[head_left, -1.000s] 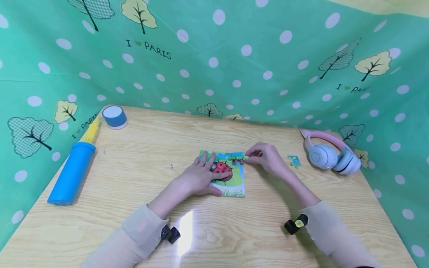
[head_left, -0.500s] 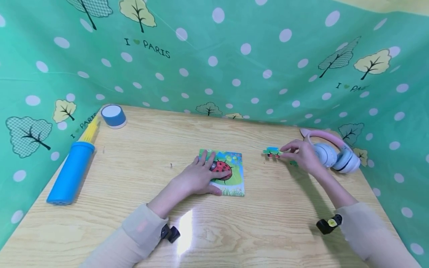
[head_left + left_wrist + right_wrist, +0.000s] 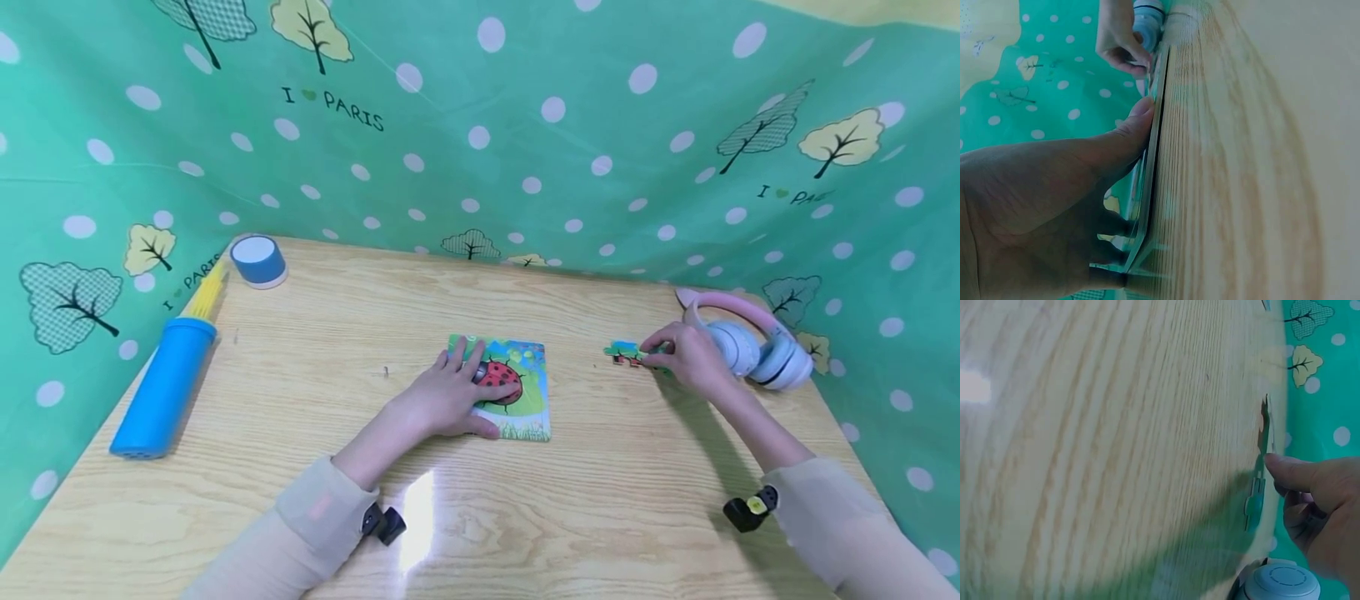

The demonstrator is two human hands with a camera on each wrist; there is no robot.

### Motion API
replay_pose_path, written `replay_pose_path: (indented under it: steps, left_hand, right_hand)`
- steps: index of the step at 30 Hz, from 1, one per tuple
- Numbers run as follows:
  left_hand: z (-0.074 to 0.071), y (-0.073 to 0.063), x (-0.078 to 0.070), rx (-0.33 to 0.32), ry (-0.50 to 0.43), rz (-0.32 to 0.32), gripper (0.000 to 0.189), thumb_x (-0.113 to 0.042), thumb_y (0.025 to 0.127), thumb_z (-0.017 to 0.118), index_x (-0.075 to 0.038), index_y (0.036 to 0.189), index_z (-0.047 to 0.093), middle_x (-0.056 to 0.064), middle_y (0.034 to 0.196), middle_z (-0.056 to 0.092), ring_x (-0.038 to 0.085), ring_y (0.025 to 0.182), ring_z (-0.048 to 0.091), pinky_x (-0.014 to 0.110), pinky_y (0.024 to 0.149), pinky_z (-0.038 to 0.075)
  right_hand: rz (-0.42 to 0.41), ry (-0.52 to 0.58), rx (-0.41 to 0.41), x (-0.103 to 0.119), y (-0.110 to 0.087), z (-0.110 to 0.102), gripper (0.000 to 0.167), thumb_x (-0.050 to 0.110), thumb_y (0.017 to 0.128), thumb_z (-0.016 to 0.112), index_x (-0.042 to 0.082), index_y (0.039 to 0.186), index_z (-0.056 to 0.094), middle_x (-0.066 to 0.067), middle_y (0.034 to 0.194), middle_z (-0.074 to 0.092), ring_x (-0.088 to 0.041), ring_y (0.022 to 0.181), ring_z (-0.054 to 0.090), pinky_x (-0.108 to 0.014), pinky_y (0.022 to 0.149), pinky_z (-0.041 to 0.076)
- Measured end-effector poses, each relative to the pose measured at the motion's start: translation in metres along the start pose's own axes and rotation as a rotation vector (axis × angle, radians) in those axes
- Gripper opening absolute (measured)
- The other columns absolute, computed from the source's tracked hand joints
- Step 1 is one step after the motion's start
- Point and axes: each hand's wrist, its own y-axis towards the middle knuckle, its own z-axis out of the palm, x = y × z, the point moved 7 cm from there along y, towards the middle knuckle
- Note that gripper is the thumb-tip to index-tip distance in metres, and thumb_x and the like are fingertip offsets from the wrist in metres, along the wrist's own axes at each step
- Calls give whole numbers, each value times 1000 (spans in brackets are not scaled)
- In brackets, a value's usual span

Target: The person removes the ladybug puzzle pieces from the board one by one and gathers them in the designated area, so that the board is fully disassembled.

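Observation:
My left hand (image 3: 442, 398) rests with spread fingers on a square ladybug picture puzzle (image 3: 531, 408), covering its left part. In the left wrist view the thumb lies along the board's edge (image 3: 1154, 140). Farther right, my right hand (image 3: 693, 357) pinches a strip of jigsaw pieces (image 3: 624, 352), printed green, blue and red, between thumb and fingers, low over the table. Another jigsaw piece (image 3: 1254, 506) lies on the table beside it in the right wrist view; the hand mostly hides it in the head view.
Pink and white headphones (image 3: 750, 346) lie just right of the right hand. A blue hand pump (image 3: 165, 387) with a yellow nozzle lies at the left edge of the wooden table (image 3: 480, 517). A blue and white round container (image 3: 258, 262) stands at the back left.
My right hand has lifted the strip of jigsaw pieces off the puzzle, carried it right, and lowered it near the headphones. The ladybug picture beneath now shows uncovered. My left hand stays put.

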Motion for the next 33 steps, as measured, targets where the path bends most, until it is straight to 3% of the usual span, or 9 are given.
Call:
replay_pose_path:
  steps: [5, 10, 13, 16, 17, 20, 24, 28, 33]
  left_hand:
    - [0, 0, -2, -4, -8, 1, 68, -63, 93, 63, -41, 154, 44, 25, 172, 3, 52, 158, 1, 64, 127, 21]
    - [0, 1, -4, -1, -13, 0, 68, -63, 93, 62, -41, 155, 44, 25, 172, 4, 51, 158, 1, 64, 127, 20]
    - [1, 2, -6, 5, -21, -2, 68, -62, 93, 62, -41, 155, 43, 25, 172, 3, 51, 159, 0, 64, 128, 19]
    - [1, 3, -7, 5, -21, -4, 68, -63, 92, 63, -42, 155, 43, 24, 172, 3, 50, 159, 0, 64, 128, 19]
    - [1, 3, -7, 5, -20, -5, 68, -63, 92, 63, -42, 154, 44, 24, 173, 3, 50, 159, 0, 63, 128, 19]
    - [2, 4, -7, 1, -13, -9, 69, -64, 91, 63, -43, 154, 44, 24, 173, 4, 50, 159, 1, 63, 128, 19]
    - [-1, 6, -6, -9, -4, -9, 70, -64, 89, 65, -42, 153, 45, 24, 172, 6, 51, 159, 4, 62, 127, 22]
    - [-4, 4, -2, -9, -19, -8, 72, -63, 89, 67, -39, 154, 46, 25, 172, 9, 51, 158, 5, 62, 128, 22]
    - [-3, 1, 5, -20, -61, -8, 71, -59, 90, 68, -35, 154, 47, 24, 172, 9, 50, 158, 5, 61, 128, 21]
  right_hand:
    - [-22, -31, 28, 0, 2, 1, 11, 8, 82, 85, 8, 93, 81, -16, 96, 77, -28, 83, 68, -50, 82, 52]
    - [-29, -35, 55, 1, 3, 0, 13, 8, 81, 85, 7, 93, 81, -17, 96, 77, -29, 83, 68, -58, 89, 51]
    - [-30, -14, 61, 2, 3, -3, 14, 7, 81, 85, 5, 94, 81, -18, 95, 77, -27, 78, 66, -64, 103, 44]
    - [-7, 9, 54, 1, 3, -7, 15, 8, 84, 83, 4, 98, 81, -19, 96, 77, -20, 69, 61, -51, 91, 52]
    - [0, 18, 47, 1, 3, -8, 15, 8, 86, 82, 4, 100, 81, -19, 95, 77, -17, 66, 59, -47, 88, 51]
    - [47, 55, 33, 1, 3, -11, 18, 14, 93, 76, 4, 107, 79, -18, 95, 75, -13, 61, 51, -31, 58, 41]
    - [128, 146, -18, 9, 4, -15, 28, 29, 101, 68, 8, 116, 76, -16, 101, 74, -14, 70, 54, -27, 54, 43]
    - [185, 267, -100, 28, 11, -11, 35, 41, 100, 66, 13, 119, 76, -14, 110, 75, -8, 83, 60, -21, 63, 49]
    - [151, 400, -124, 69, 23, 10, 29, 34, 99, 69, 13, 118, 77, -13, 113, 76, -8, 87, 63, -19, 66, 52]
